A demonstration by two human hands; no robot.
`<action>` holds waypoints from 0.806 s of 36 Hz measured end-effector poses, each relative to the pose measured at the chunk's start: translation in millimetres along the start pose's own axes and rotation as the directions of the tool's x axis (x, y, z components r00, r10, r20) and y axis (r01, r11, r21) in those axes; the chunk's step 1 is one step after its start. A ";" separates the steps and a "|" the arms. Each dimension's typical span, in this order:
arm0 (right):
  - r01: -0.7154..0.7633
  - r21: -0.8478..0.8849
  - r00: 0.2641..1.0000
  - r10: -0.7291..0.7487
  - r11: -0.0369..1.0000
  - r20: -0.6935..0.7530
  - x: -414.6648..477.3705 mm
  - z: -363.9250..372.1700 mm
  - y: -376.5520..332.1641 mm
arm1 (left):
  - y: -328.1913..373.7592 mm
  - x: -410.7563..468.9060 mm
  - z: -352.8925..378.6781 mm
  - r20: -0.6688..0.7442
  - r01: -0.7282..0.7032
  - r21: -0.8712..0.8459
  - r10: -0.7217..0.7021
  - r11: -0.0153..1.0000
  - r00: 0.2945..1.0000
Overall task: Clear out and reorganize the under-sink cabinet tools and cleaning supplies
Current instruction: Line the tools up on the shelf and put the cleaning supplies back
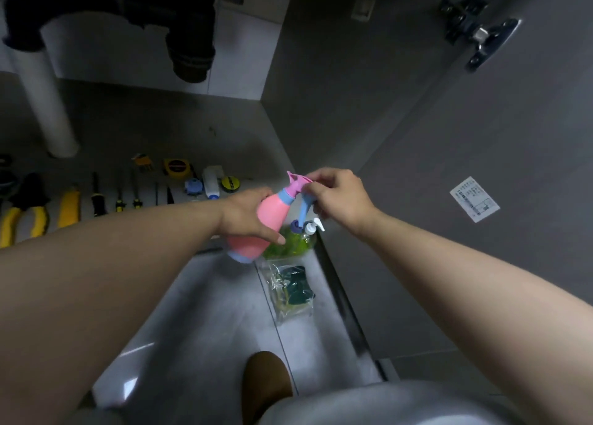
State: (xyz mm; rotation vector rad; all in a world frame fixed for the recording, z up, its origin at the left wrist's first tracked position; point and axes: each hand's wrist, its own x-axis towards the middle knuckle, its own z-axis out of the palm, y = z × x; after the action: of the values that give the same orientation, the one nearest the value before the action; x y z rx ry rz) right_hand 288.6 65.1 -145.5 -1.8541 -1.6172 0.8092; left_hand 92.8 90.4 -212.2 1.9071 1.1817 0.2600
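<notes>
Both hands hold the sprayer (272,214) at the front of the cabinet (192,119): left hand (248,214), grip wide round its pink body; right hand (340,196), grip pinching the nozzle. Tools (69,204) lie at 9 o'clock.

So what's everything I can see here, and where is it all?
spray bottle: one, pink with blue trigger, held up before the cabinet
soap pump bottle: one, green, on the floor at the cabinet's edge
bag of scouring pads: one, clear bag, dark green pads, floor nearer the person
pliers: one, yellow handles, cabinet far left
screwdrivers: at least three, black and yellow, row right of the pliers
tape measure: one, yellow, behind the row
white pipe: one, upright, back left
black drain pipes: count unclear, top left
door hinge: one, black metal, upper right
left hand: grips the bottle's body
right hand: pinches its trigger head
</notes>
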 end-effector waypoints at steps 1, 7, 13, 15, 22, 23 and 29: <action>-0.002 0.038 0.999 0.001 0.999 0.032 2.0 2.4 -2.7 | -2.8 -2.5 -2.2 -0.015 0.012 0.010 -0.012 1.000 1.000; -0.114 0.228 0.977 0.067 0.967 0.202 19.2 13.7 0.4 | -24.2 -12.0 -3.4 -0.091 0.100 0.094 -0.092 0.991 0.992; -0.133 -0.369 0.934 0.241 0.920 0.263 47.2 36.0 60.1 | -53.7 -13.3 -6.5 -0.197 0.199 -0.047 -0.204 0.979 0.959; -0.040 -0.599 0.922 0.261 0.800 0.287 55.1 47.2 80.3 | -61.8 -10.4 -8.2 -0.221 0.217 -0.112 -0.237 0.970 0.946; 0.021 -0.676 0.965 0.162 0.737 0.206 68.5 85.6 127.6 | -73.2 5.7 -22.8 -0.270 0.176 -0.239 -0.239 0.955 0.933; 0.016 -0.670 0.975 0.136 0.742 0.174 69.5 87.2 128.6 | -73.3 7.0 -26.3 -0.282 0.160 -0.253 -0.231 0.954 0.931; 0.058 -0.618 0.990 0.036 0.784 0.139 75.6 70.2 107.9 | -78.3 12.0 -33.7 -0.333 0.127 -0.495 -0.323 0.860 0.886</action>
State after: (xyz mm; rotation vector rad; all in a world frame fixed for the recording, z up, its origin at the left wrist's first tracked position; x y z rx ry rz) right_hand 315.5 127.1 -278.6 -2.2562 -2.1771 0.4230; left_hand 30.5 133.5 -253.3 1.3072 1.4538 0.7671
